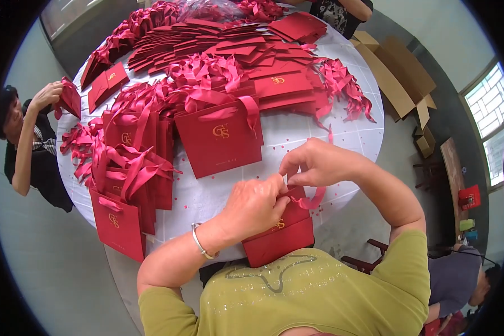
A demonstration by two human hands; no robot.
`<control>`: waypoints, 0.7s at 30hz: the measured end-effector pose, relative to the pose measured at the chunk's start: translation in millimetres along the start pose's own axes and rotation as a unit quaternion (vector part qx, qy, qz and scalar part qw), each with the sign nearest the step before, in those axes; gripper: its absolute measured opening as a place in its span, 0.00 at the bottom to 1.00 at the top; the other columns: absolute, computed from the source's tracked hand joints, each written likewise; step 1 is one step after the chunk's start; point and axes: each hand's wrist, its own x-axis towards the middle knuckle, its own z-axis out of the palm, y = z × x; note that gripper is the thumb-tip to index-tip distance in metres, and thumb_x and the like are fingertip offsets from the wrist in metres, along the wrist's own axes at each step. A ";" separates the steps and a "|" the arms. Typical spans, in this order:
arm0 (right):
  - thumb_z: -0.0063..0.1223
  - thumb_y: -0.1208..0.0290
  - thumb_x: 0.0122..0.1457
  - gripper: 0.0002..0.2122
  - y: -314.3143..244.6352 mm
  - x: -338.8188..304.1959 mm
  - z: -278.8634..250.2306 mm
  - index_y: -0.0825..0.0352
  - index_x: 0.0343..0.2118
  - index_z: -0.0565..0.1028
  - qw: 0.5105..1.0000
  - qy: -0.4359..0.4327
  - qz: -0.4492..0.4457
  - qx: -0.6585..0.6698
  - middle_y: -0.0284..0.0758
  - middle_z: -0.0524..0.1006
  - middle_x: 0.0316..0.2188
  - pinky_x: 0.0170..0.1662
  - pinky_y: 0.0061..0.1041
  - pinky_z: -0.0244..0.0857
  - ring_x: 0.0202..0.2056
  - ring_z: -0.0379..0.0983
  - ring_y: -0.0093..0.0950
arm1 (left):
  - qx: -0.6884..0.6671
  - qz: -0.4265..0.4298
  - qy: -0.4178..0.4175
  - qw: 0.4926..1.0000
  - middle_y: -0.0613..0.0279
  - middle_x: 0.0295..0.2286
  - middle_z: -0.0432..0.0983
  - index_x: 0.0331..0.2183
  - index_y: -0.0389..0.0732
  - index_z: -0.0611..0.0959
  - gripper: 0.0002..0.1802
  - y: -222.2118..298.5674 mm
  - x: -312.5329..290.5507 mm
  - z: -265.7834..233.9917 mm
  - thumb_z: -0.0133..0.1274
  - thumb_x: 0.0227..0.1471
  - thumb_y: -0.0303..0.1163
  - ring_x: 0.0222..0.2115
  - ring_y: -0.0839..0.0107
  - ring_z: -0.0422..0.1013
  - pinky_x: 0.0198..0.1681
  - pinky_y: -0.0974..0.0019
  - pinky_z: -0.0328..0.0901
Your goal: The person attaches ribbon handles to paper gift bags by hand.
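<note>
A red paper gift bag [280,238] with a gold emblem leans against me at the table's near edge. My left hand [255,204], with a silver bangle at the wrist, is closed at the bag's top edge. Right beside it, my right hand [319,162] pinches at the same edge, fingertips almost touching the left ones. A pink ribbon [317,199] loops out of the bag's right side, and a strand rises behind my right hand. The ribbon's end between my fingers is mostly hidden.
Finished-looking red bags with ribbon handles [218,137] stand left and ahead on the round white-clothed table [353,56]. Flat red bags [190,42] are stacked farther back. Loose ribbons [344,84] lie at right. Other people work around; cardboard boxes [397,78] sit beyond.
</note>
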 end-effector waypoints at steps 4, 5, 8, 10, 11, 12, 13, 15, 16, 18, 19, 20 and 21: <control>0.67 0.76 0.49 0.12 14.6 10.1 -8.8 0.69 0.37 0.80 0.983 -0.097 0.059 0.146 0.30 0.82 0.29 0.31 0.21 0.69 0.29 0.77 0.18 | 0.011 0.016 0.002 1.000 0.57 0.19 0.77 0.30 0.41 0.77 0.11 3.9 -0.7 2.1 0.64 0.45 0.30 0.21 0.53 0.75 0.23 0.55 0.67; 0.67 0.76 0.49 0.12 14.3 9.8 -10.1 0.69 0.37 0.80 0.982 -0.095 0.061 0.152 0.30 0.82 0.29 0.31 0.21 0.69 0.29 0.77 0.18 | 0.014 0.016 0.003 1.000 0.57 0.19 0.77 0.30 0.41 0.77 0.11 5.3 0.9 0.2 0.64 0.45 0.30 0.21 0.53 0.75 0.22 0.55 0.67; 0.67 0.76 0.48 0.12 -3.7 12.7 -11.4 0.68 0.36 0.80 0.988 -0.119 0.031 0.088 0.27 0.79 0.24 0.28 0.19 0.66 0.24 0.71 0.15 | 0.016 0.006 -0.007 1.000 0.57 0.19 0.77 0.30 0.42 0.77 0.11 6.2 0.4 -4.5 0.64 0.45 0.29 0.21 0.53 0.75 0.22 0.55 0.67; 0.66 0.77 0.49 0.11 0.0 13.0 -10.2 0.67 0.36 0.80 0.985 -0.134 0.025 0.105 0.27 0.79 0.25 0.29 0.19 0.67 0.25 0.72 0.15 | 0.016 0.003 -0.015 1.000 0.56 0.19 0.77 0.30 0.42 0.77 0.11 5.9 0.9 -4.5 0.64 0.45 0.29 0.21 0.53 0.75 0.23 0.56 0.68; 0.64 0.78 0.49 0.10 2.3 13.0 -10.0 0.67 0.36 0.80 0.981 -0.151 0.018 0.117 0.27 0.80 0.26 0.30 0.19 0.68 0.26 0.73 0.16 | 0.003 0.005 -0.012 1.000 0.56 0.19 0.77 0.30 0.42 0.77 0.11 5.5 0.4 -4.3 0.65 0.44 0.29 0.21 0.54 0.76 0.23 0.56 0.68; 0.64 0.78 0.49 0.10 5.8 13.0 -10.7 0.67 0.36 0.80 0.982 -0.148 0.019 0.119 0.27 0.80 0.26 0.30 0.19 0.68 0.26 0.73 0.16 | -0.009 0.009 -0.009 1.000 0.56 0.19 0.78 0.30 0.42 0.78 0.11 5.1 0.9 -4.0 0.65 0.44 0.29 0.22 0.54 0.76 0.23 0.56 0.68; 0.63 0.80 0.51 0.10 10.4 13.3 -11.1 0.68 0.38 0.79 0.971 -0.181 0.007 0.157 0.27 0.80 0.28 0.33 0.19 0.69 0.29 0.74 0.16 | -0.010 0.010 -0.013 1.000 0.56 0.19 0.78 0.30 0.42 0.78 0.11 5.0 1.1 -3.3 0.65 0.44 0.29 0.22 0.54 0.76 0.23 0.56 0.68; 0.62 0.82 0.52 0.11 18.7 14.3 -9.0 0.69 0.40 0.78 0.958 -0.211 -0.005 0.196 0.28 0.81 0.30 0.35 0.19 0.71 0.31 0.75 0.17 | -0.016 0.022 -0.006 1.000 0.56 0.19 0.78 0.29 0.42 0.78 0.12 5.0 1.1 -1.9 0.66 0.43 0.29 0.21 0.54 0.76 0.22 0.58 0.68; 0.61 0.83 0.53 0.13 22.5 15.7 -6.6 0.70 0.42 0.77 0.938 -0.238 0.007 0.252 0.29 0.81 0.33 0.38 0.19 0.71 0.34 0.76 0.17 | -0.017 0.023 -0.010 1.000 0.56 0.19 0.78 0.29 0.42 0.78 0.12 5.7 0.8 -1.9 0.66 0.43 0.29 0.21 0.54 0.76 0.22 0.58 0.68; 0.60 0.85 0.54 0.14 32.1 17.4 -0.6 0.71 0.45 0.75 0.914 -0.262 0.019 0.308 0.30 0.81 0.36 0.41 0.19 0.71 0.37 0.76 0.18 | -0.016 0.031 -0.014 0.999 0.57 0.19 0.78 0.29 0.42 0.78 0.11 7.8 0.4 -3.4 0.66 0.44 0.29 0.20 0.55 0.76 0.21 0.58 0.68; 0.59 0.85 0.55 0.15 38.1 17.9 2.9 0.71 0.46 0.74 0.896 -0.266 0.037 0.354 0.31 0.80 0.37 0.42 0.19 0.71 0.38 0.76 0.18 | -0.016 0.032 -0.017 0.999 0.57 0.19 0.78 0.29 0.42 0.78 0.11 9.1 0.8 -4.5 0.66 0.44 0.29 0.20 0.55 0.76 0.21 0.58 0.68; 0.59 0.85 0.55 0.16 42.0 17.3 4.9 0.72 0.47 0.73 0.875 -0.270 0.054 0.398 0.32 0.80 0.38 0.43 0.18 0.71 0.39 0.76 0.18 | -0.018 0.035 -0.020 0.999 0.57 0.19 0.77 0.29 0.42 0.77 0.12 10.5 1.6 -5.7 0.66 0.44 0.29 0.20 0.55 0.75 0.21 0.59 0.67; 0.59 0.85 0.55 0.16 43.4 17.0 7.0 0.72 0.47 0.73 0.875 -0.269 0.053 0.400 0.32 0.80 0.38 0.43 0.18 0.71 0.39 0.76 0.18 | -0.020 0.035 -0.022 0.999 0.57 0.18 0.77 0.29 0.42 0.77 0.12 10.8 1.4 -6.3 0.66 0.44 0.29 0.19 0.55 0.75 0.20 0.59 0.67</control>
